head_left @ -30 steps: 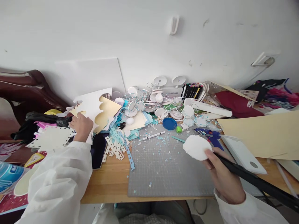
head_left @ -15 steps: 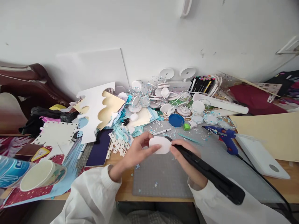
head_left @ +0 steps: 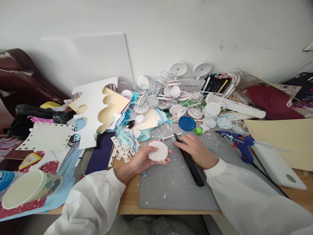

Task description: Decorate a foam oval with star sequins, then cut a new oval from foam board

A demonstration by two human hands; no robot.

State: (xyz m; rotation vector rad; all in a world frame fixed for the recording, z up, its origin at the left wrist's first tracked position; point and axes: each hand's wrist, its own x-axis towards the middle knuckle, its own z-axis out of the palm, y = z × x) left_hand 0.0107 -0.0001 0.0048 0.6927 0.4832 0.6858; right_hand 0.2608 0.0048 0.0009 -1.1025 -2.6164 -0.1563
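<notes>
A white round disc (head_left: 158,151) rests in my left hand (head_left: 144,158), with the thumb over its face and the fingers beneath it. Its edge looks a little uneven. Over the grey cutting mat (head_left: 168,192), my right hand (head_left: 195,149) has its fingers stretched across the upper part of a long black utility knife (head_left: 192,169). The knife slants towards me; its blade cannot be made out. Just beyond both hands lies a white pen (head_left: 170,136). A blue round lid (head_left: 187,123) and a green tape roll (head_left: 198,131) sit farther back.
To the right are a blue glue gun (head_left: 242,143) with its cord and a white flat device (head_left: 274,166). White discs with beaded wires (head_left: 151,94) crowd the back. Paper strips (head_left: 122,150), cut sheets (head_left: 90,111) and a paper cup (head_left: 26,189) stand left.
My right hand has drawn away from the disc and brought the knife down towards the mat, its fingers loosening. The left hand has turned the disc face up and shifted slightly left.
</notes>
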